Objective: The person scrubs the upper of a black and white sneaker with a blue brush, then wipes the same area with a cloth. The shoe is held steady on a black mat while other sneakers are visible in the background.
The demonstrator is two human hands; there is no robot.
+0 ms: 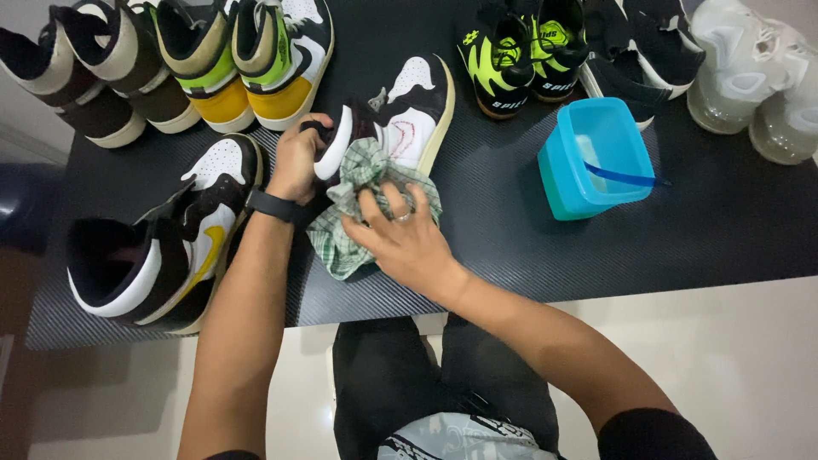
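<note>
The checked green-and-white cloth [358,213] is crumpled and bunched against the heel of a brown, white and cream sneaker [400,123] lying on the black mat [511,247]. The right hand [407,241] presses on the cloth, fingers curled over it. The left hand [298,158] grasps the sneaker's collar. Bare mat lies open toward the near edge. A blue tub [594,158] stands to the right, well apart. More shoes [256,51] line the far edge.
</note>
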